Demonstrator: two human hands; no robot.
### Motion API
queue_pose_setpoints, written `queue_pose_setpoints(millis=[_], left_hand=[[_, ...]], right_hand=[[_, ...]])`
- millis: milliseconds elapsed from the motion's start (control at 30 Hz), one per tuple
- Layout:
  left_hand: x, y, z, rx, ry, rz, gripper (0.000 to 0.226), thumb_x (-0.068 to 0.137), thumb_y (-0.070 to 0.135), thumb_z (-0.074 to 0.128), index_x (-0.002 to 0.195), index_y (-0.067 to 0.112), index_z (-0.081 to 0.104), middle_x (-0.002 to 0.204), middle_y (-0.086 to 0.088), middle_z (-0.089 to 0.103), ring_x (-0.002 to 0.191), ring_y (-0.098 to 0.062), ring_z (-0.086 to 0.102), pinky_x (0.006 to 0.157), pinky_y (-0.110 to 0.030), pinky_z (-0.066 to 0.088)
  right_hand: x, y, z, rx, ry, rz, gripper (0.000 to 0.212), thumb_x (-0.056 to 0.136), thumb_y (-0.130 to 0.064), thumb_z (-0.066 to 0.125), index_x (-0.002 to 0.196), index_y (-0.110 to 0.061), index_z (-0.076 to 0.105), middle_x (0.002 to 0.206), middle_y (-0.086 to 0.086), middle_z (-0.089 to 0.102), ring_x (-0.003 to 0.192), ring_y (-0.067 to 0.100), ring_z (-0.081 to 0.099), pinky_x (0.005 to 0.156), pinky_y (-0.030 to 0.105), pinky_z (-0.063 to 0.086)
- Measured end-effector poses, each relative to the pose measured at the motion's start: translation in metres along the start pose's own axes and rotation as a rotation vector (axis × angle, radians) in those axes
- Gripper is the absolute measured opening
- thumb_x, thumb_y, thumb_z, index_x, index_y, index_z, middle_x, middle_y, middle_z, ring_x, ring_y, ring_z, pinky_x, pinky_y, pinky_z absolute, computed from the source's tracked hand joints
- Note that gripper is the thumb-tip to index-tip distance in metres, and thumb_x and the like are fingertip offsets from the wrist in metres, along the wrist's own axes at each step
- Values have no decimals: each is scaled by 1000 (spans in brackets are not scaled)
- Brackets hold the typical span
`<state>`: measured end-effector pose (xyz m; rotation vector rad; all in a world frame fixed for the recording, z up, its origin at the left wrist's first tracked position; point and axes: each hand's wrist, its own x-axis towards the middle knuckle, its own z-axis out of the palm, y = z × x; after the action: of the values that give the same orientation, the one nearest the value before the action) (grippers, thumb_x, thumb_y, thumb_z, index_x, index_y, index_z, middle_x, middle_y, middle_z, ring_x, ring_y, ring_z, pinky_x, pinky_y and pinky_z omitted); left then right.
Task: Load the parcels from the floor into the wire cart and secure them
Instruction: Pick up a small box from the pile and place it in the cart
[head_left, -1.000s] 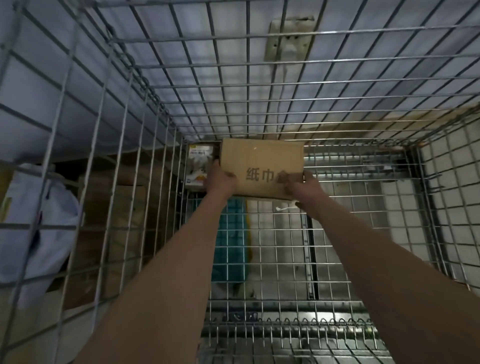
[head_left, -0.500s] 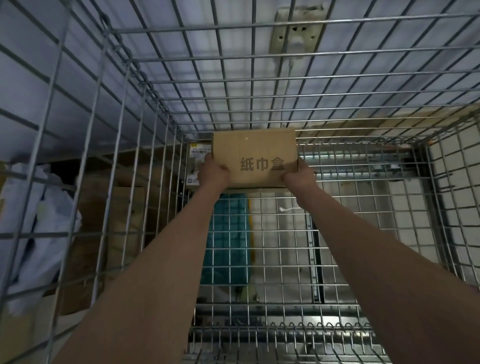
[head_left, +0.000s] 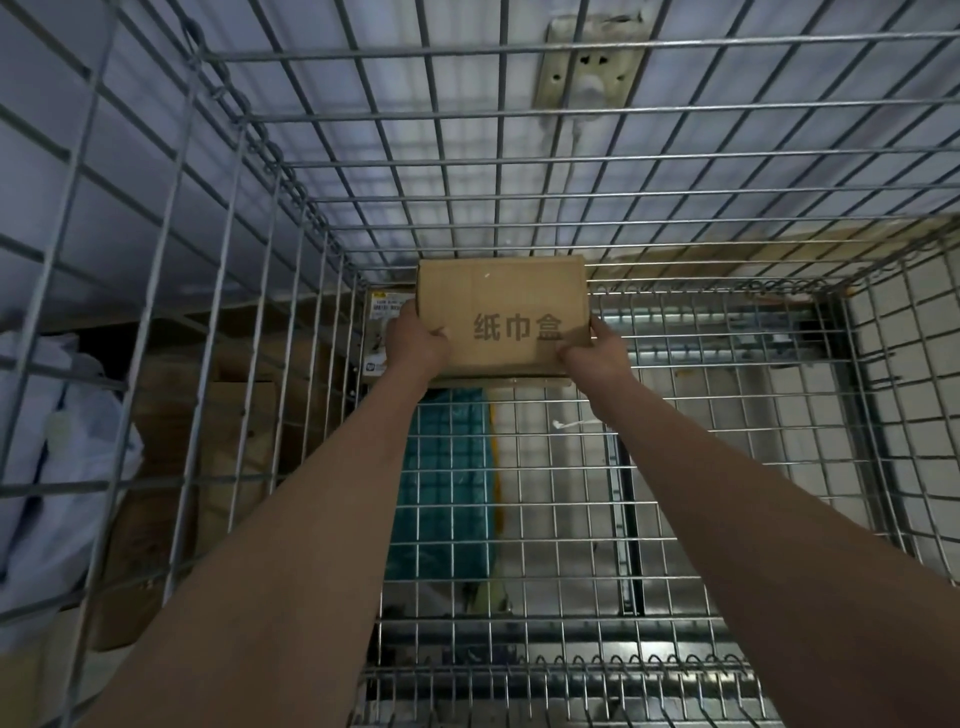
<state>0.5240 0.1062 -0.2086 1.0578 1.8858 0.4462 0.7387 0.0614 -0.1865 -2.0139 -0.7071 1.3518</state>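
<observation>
Head camera is showing two hands gripping one cardboard parcel (head_left: 503, 317) at the wire cart's (head_left: 332, 171) far end: left hand (head_left: 417, 343) and right hand (head_left: 593, 354) are curling fingers round its sides.

Storeroom, wire cart (head_left: 218, 291), stacked cardboard boxes (head_left: 234, 426)

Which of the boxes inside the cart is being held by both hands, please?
The brown box printed with dark characters, at the cart's far end; the smaller labelled box behind its left edge is untouched.
</observation>
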Motion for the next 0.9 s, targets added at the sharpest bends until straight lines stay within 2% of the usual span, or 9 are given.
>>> queue_pose_setpoints(millis=[167, 267, 367, 467, 567, 667, 833, 900], left_hand=[[-1, 6, 0, 57, -6, -25, 59, 95, 18, 60, 148, 15, 35, 138, -15, 49, 122, -34, 51, 104, -49, 47], [-8, 12, -4, 170, -1, -22, 58, 97, 23, 51, 150, 14, 32, 143, -18, 46, 127, -37, 47, 103, -51, 47], [-26, 28, -13, 389, 25, 12, 55, 102, 25, 39, 153, 7, 28, 155, -21, 30, 139, -39, 35, 114, -47, 35], [-56, 50, -30, 558, -43, 101, 58, 104, 33, 28, 155, 6, 25, 161, -19, 22, 145, -38, 25, 118, -48, 28], [-97, 85, -53, 703, -116, 164, 60, 105, 38, 22, 157, 9, 18, 166, -14, 10, 151, -33, 12, 121, -50, 18], [-149, 128, -84, 796, -105, 201, 59, 106, 41, 20, 159, 15, 17, 167, -8, 7, 152, -30, 7, 121, -54, 16], [-248, 192, -145, 826, -56, 244, 60, 106, 44, 19, 159, 14, 16, 167, -7, 4, 153, -29, 3, 122, -53, 11], [-290, 209, -173, 793, -19, 251, 59, 106, 42, 22, 158, 13, 21, 166, -8, 11, 152, -29, 9, 121, -54, 13]], right_hand=[[2, 0, 0, -41, 7, 1, 49, 91, -9, 64, 137, -22, 53, 113, 2, 65, 112, 27, 62, 99, 41, 52], [-2, -12, -4, -239, 4, -16, 49, 94, -13, 61, 141, -13, 46, 126, 10, 62, 119, 31, 58, 91, 34, 49], [-18, -32, -11, -478, 73, -36, 59, 99, -20, 53, 151, -7, 28, 133, 16, 56, 124, 36, 54, 91, 36, 46], [-46, -56, -18, -668, 56, -124, 62, 98, -24, 49, 152, -8, 24, 142, 20, 48, 129, 38, 48, 107, 47, 42], [-82, -89, -33, -855, 7, -204, 66, 99, -24, 46, 155, -11, 16, 155, 19, 31, 142, 37, 34, 116, 53, 28], [-129, -133, -53, -1021, -19, -330, 63, 103, -34, 39, 157, -13, 15, 161, 18, 21, 148, 35, 21, 120, 52, 15], [-225, -207, -81, -1121, -68, -455, 61, 103, -43, 32, 156, -15, 17, 162, 17, 19, 149, 34, 18, 122, 53, 11], [-269, -234, -89, -1136, -95, -493, 62, 104, -44, 31, 157, -16, 16, 162, 17, 18, 150, 34, 17, 121, 52, 10]])
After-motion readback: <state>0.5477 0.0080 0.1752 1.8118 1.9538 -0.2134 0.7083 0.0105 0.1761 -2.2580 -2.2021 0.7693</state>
